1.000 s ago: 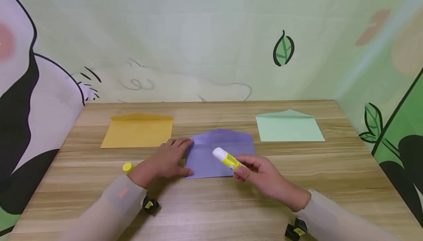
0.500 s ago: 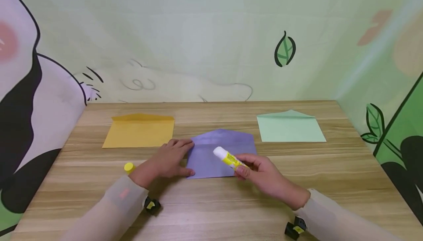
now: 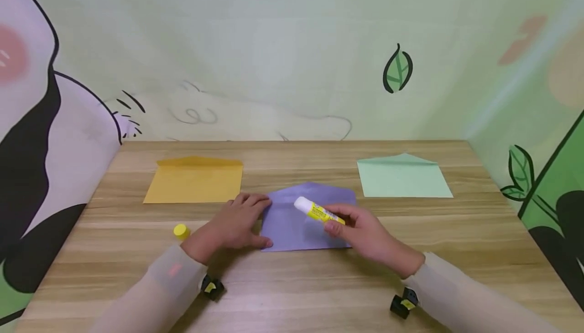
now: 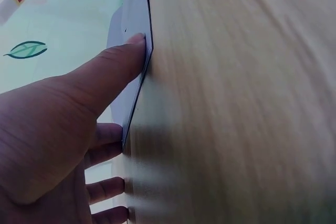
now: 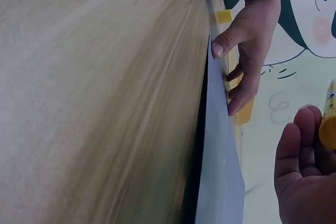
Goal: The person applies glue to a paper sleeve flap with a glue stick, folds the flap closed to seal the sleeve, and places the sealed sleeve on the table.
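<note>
We've got R hand (image 3: 365, 231) pinching glue stick (image 3: 317, 211) btw thumb & fingers, white end angled up-left over purple env. (image 3: 287, 229), prob. to keep that end free. L hand (image 3: 239, 225): fingers not clenched, pressing env.'s left edge, prob. vs. sliding. Cap (image 3: 181, 231) off, nr L wrist. Env. mid-table (image 3: 292, 292), plain, near-flat, flap (image 3: 310, 190) unfolded away from us.

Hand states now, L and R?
Left hand: open, thumb resting on the purple envelope, holding nothing.
Right hand: closed, holding the glue stick above the envelope.
</note>
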A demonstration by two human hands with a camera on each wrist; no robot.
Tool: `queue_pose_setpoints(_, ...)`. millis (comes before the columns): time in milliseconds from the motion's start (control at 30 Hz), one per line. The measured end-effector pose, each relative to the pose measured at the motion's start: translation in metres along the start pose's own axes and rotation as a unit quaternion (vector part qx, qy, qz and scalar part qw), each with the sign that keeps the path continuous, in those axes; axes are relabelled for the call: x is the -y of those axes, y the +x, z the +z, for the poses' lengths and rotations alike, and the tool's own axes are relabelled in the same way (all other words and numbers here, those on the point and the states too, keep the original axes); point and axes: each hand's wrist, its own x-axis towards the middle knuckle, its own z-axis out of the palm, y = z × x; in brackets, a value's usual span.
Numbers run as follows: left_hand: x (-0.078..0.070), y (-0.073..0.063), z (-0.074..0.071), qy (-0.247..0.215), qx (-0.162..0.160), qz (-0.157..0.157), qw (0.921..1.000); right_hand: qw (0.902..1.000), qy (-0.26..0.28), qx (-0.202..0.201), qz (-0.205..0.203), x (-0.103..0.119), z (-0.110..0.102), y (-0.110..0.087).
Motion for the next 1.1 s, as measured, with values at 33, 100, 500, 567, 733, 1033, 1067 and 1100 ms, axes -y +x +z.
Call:
queue_pose_setpoints(33,0.000,0.000,0.000,0.001,0.000,0.001,1.0000,1.0000,-0.001,0.000,0.001,0.000,0.000,0.001)
queue_pose_setpoints(100,0.000,0.000,0.001,0.002,-0.003,0.004,1.0000,1.0000,-0.003,0.001,0.003,-0.001,-0.001,0.002)
queue_pose_setpoints(500,0.005,0.000,0.002,-0.008,-0.004,-0.008,0.9999,0.9991,-0.028,-0.023,-0.023,0.006,-0.004,0.015)
queue_pose_setpoints(567,0.004,0.001,0.002,-0.011,0.003,-0.013,0.9999,0.9983,-0.037,-0.034,-0.028,0.010,-0.004,0.019)
queue_pose_setpoints(733,0.004,0.002,0.001,-0.015,0.007,-0.017,0.9997,0.9960,-0.067,-0.040,-0.043,0.018,-0.001,0.032)
queue_pose_setpoints(1033,0.003,-0.001,-0.002,-0.023,0.001,-0.007,0.9997,0.9628,-0.260,0.019,-0.070,0.024,0.018,0.065)
queue_pose_setpoints(1067,0.002,-0.001,-0.002,-0.023,0.001,-0.006,0.9997,0.9589,-0.272,0.023,-0.076,0.024,0.021,0.069)
queue_pose_setpoints(1100,0.002,0.000,-0.002,-0.023,0.000,-0.005,0.9997,0.9555,-0.283,0.025,-0.079,0.024,0.024,0.072)
